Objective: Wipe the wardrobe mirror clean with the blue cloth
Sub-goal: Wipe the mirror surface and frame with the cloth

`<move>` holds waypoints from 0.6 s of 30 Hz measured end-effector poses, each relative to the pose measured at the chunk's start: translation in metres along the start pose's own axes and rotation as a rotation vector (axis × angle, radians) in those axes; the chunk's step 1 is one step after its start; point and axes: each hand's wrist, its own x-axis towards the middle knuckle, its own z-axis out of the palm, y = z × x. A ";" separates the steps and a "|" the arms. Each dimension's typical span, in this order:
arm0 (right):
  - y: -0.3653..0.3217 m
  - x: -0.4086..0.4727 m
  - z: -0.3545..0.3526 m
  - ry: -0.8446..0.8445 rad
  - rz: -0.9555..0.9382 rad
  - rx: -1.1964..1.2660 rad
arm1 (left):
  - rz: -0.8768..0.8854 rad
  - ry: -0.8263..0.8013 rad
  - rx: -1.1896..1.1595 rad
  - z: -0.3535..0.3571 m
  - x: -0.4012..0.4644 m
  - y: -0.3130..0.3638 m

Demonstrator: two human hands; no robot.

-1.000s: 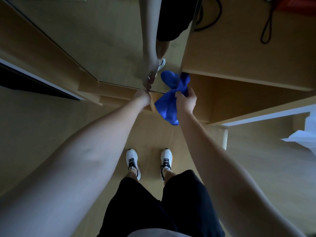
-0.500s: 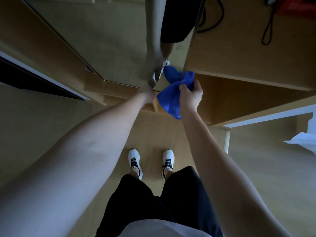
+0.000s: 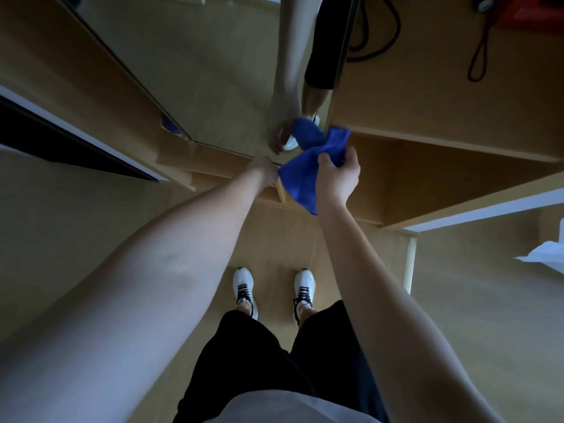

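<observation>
The wardrobe mirror fills the upper middle of the head view and reflects an arm and the cloth. A blue cloth hangs bunched just in front of the mirror's lower edge. My right hand grips the cloth's upper part, thumb and fingers curled round it. My left hand pinches the cloth's left corner at the mirror's bottom edge; its fingertips are hidden from me.
A wooden wardrobe panel with open shelving stands to the right of the mirror. Black cords hang at the top right. My white shoes stand on the wood floor. A white sheet lies at the far right.
Both hands have risen slightly toward the mirror's bottom edge with the cloth. My left hand has closed in on the cloth's left corner, and the cloth is spread a little wider between the hands.
</observation>
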 end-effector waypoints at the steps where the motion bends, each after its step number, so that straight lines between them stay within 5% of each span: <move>1: 0.000 -0.004 0.003 0.027 -0.002 0.028 | 0.015 0.007 -0.018 -0.001 -0.002 -0.001; 8: 0.013 0.012 0.006 -0.075 0.140 -0.189 | 0.002 0.114 -0.068 -0.004 -0.014 -0.006; 14: -0.005 -0.008 0.003 0.048 -0.016 0.017 | 0.002 0.065 -0.197 -0.010 -0.020 -0.006; 18: 0.010 -0.002 0.005 -0.034 0.004 -0.075 | -0.030 0.171 -0.278 -0.006 -0.025 -0.003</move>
